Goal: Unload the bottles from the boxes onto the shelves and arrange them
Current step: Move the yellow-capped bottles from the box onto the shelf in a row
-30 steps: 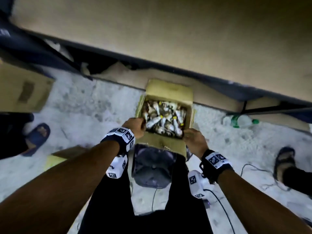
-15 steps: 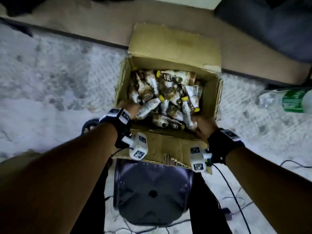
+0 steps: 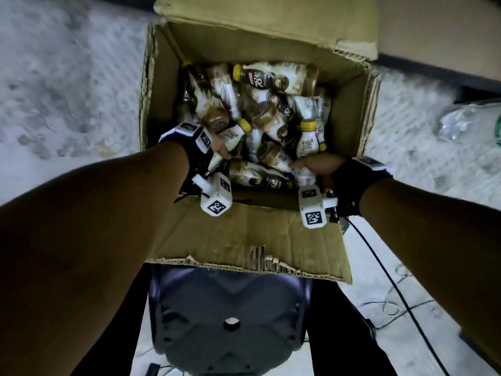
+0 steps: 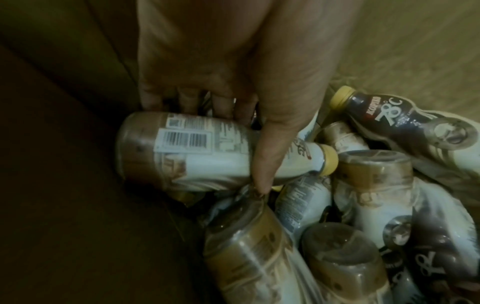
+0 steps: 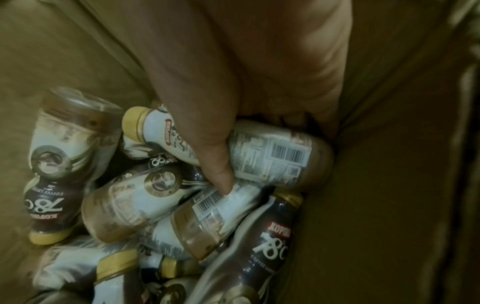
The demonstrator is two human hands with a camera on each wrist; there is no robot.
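- The cardboard box [image 3: 160, 85] stands open on the pale floor [image 3: 67, 77], its near flap [image 3: 244, 240] folded out toward the person and torn along its edge.
- Inside lies a loose heap of small coffee bottles [image 3: 271, 115] with yellow caps, lying at all angles.
- Readable writing: "KOPIKO" in red and "78°C" in white on a dark-labelled bottle [image 4: 384, 115] in the left wrist view; "78" on another dark bottle [image 5: 270, 242] in the right wrist view, with the red word above it cut off. White barcode panels show on several labels.
- The left hand [image 4: 233, 72] grips a white-labelled bottle [image 4: 207, 152] lying against the box's left wall, thumb across its front, fingers curled behind it.
- The right hand [image 5: 246, 82] grips another white-labelled bottle [image 5: 259, 152] by the right wall, thumb pressed over its middle.
- A dark plastic stool [image 3: 230, 321] sits below the near flap, between the person's legs; a black cable [image 3: 379, 267] trails from the right wrist.
- A clear bottle with a green label [image 3: 474, 123] lies on the floor at the right edge.
- Compared with half a second ago, the box fills more of the head view, and both hands, then at the box's near rim, are now down among the bottles.
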